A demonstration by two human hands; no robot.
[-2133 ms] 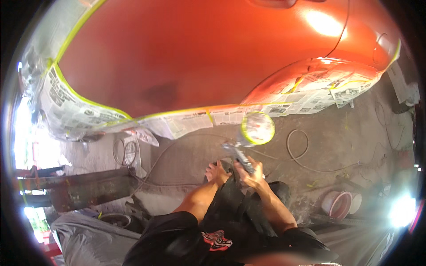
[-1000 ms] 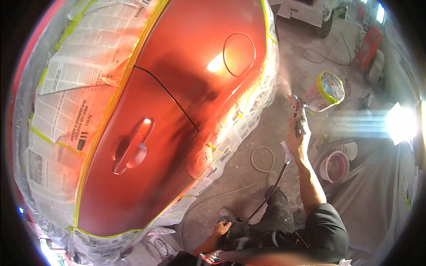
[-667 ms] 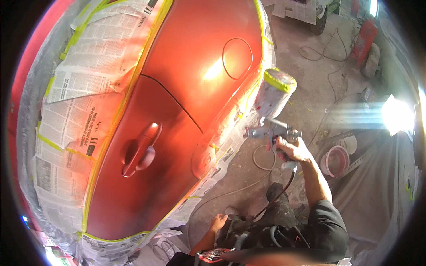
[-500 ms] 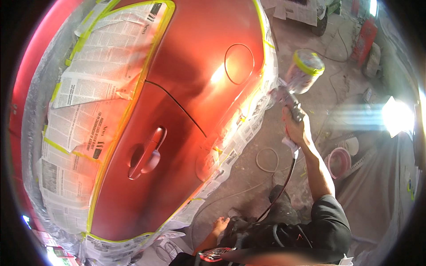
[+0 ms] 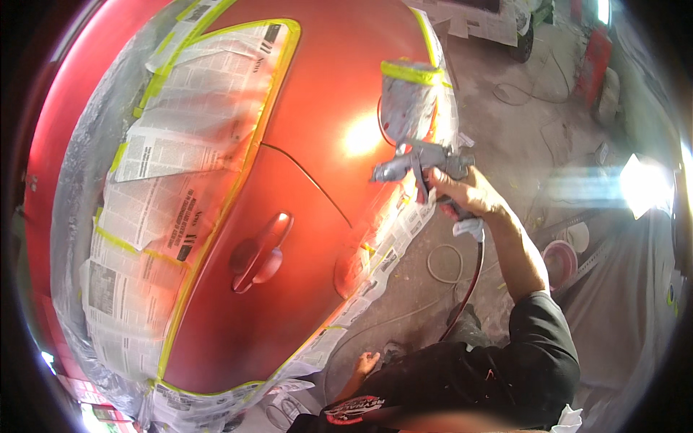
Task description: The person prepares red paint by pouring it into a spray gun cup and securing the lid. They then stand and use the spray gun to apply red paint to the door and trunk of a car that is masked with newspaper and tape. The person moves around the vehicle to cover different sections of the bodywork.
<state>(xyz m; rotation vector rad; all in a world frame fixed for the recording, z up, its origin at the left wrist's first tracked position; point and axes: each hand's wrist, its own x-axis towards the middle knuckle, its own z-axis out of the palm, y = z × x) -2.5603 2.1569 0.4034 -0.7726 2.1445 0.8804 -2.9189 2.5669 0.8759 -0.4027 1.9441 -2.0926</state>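
Observation:
My right hand (image 5: 469, 189) is closed on a grey spray gun (image 5: 422, 164), its nozzle pointing left toward the red car panel (image 5: 321, 79). A paint cup (image 5: 408, 108) with yellow tape round its top sits above the gun. A hose (image 5: 476, 278) hangs from the handle. My left hand (image 5: 366, 364) hangs low by my body, fingers loosely apart, holding nothing visible. Below the gun's side of the view, the door has a handle (image 5: 260, 252), with newspaper masking (image 5: 173, 144) and yellow tape along its edges.
Coiled hoses (image 5: 444, 263) lie on the concrete floor. A pink bucket (image 5: 559, 263), a draped grey cover (image 5: 613, 310) and a bright lamp (image 5: 642, 186) are at the right. A masked vehicle part with a tyre (image 5: 520, 43) and a red object (image 5: 593, 68) stand at the back right.
The view has turned to lie along the car's side. In the last half second my right hand has swung the gun leftward, over the panel's edge. My left hand stays low.

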